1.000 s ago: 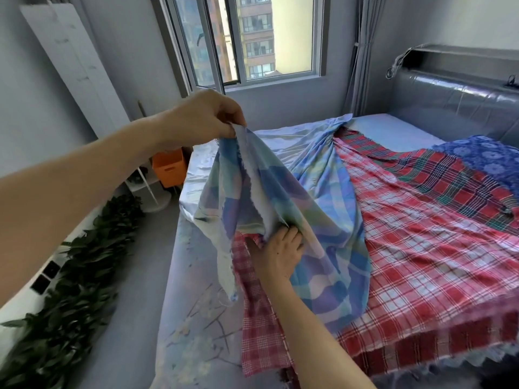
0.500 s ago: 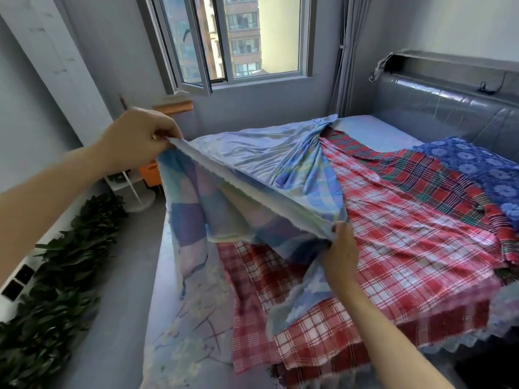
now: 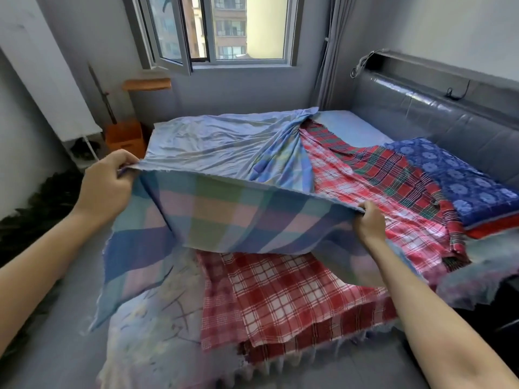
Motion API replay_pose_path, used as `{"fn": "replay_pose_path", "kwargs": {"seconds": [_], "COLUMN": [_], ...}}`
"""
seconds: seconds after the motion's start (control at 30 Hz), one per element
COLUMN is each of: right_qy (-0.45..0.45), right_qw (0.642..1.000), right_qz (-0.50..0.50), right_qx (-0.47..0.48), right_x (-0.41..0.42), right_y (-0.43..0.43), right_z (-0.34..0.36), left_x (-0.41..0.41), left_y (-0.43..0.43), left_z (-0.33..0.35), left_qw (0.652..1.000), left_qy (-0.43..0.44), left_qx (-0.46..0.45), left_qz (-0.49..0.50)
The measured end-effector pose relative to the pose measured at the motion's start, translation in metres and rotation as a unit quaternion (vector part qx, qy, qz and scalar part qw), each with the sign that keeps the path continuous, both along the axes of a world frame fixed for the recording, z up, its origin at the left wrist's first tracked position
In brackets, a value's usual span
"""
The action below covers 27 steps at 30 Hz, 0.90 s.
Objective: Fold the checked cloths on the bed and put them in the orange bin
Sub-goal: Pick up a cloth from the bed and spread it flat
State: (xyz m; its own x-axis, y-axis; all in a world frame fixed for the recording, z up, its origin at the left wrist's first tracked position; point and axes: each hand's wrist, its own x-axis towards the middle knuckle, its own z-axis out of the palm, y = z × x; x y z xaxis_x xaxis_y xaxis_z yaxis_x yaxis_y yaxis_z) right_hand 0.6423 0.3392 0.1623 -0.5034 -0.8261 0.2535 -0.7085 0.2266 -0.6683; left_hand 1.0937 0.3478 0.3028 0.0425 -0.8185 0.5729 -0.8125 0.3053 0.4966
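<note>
Since half a second ago, both hands have been drawn wider apart and the left one lowered, so that an edge of the pastel blue checked cloth [image 3: 224,217] is now stretched almost straight between them above the bed [image 3: 351,124]. One such blue cloth is counted. Its far part is spread and bunched over the mattress, and its near part hangs down from the held edge. Under it, one red-and-white checked cloth [image 3: 286,293] is laid flat. A finer red check at its left side may be a second piece, though the blur there leaves this unsettled. One red-and-green tartan cloth [image 3: 393,169] is seen further right, just beside one blue floral cloth [image 3: 460,178]. One orange bin [image 3: 125,136] is set on the floor by the far left corner of the bed, well apart from both hands. Two hands are in view. The left hand [image 3: 105,186] is closed into a fist, with the cloth's corner gripped inside the curled fingers. The right hand [image 3: 368,220] is likewise curled, with the edge pinched under the thumb and fingers, just above the red-and-white checked cloth.
</note>
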Motion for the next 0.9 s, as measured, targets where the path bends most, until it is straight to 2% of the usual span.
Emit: {"fn": "replay_pose_path", "kwargs": {"seconds": [0.07,0.17,0.27,0.33,0.4,0.43,0.53,0.6,0.63,0.7,0.77,0.83,0.9], "right_qy": [-0.039,-0.063,-0.063,-0.022,0.013,0.06,0.279,0.343,0.337,0.243,0.115,0.024,0.055], "right_qw": [0.998,0.983,0.936,0.889,0.859,0.847,0.814,0.82,0.843,0.908,0.969,0.993,0.985], "right_qz": [0.045,0.168,0.31,0.386,0.4,0.399,0.358,0.288,0.242,0.153,0.087,0.083,0.161], "right_qx": [-0.001,0.03,0.157,0.246,0.319,0.345,0.364,0.356,0.343,0.305,0.2,0.083,-0.019], "right_x": [0.002,-0.016,-0.054,-0.073,-0.089,-0.1,-0.129,-0.16,-0.172,-0.202,-0.232,-0.253,-0.265], "right_y": [0.003,0.015,0.022,0.024,0.02,0.018,0.009,-0.005,-0.012,-0.03,-0.047,-0.054,-0.047], "right_z": [-0.006,-0.02,-0.032,-0.04,-0.052,-0.061,-0.092,-0.103,-0.101,-0.09,-0.064,-0.022,0.019], "left_x": [-0.015,-0.025,-0.032,-0.036,-0.039,-0.041,-0.045,-0.059,-0.065,-0.077,-0.089,-0.094,-0.084], "left_y": [-0.009,-0.029,-0.039,-0.039,-0.038,-0.036,-0.019,-0.001,0.009,0.029,0.044,0.052,0.051], "left_z": [-0.011,-0.026,-0.04,-0.048,-0.054,-0.059,-0.072,-0.086,-0.088,-0.096,-0.101,-0.11,-0.129], "left_qw": [0.994,0.96,0.956,0.962,0.958,0.952,0.934,0.932,0.932,0.937,0.933,0.919,0.911], "left_qy": [0.089,0.204,0.182,0.161,0.18,0.205,0.269,0.255,0.237,0.151,-0.028,-0.212,-0.303], "left_qx": [0.042,0.114,0.153,0.173,0.201,0.209,0.222,0.246,0.264,0.314,0.356,0.331,0.28], "left_qz": [0.047,0.152,0.174,0.136,0.101,0.088,0.082,0.081,0.071,0.037,0.03,0.005,-0.012]}}
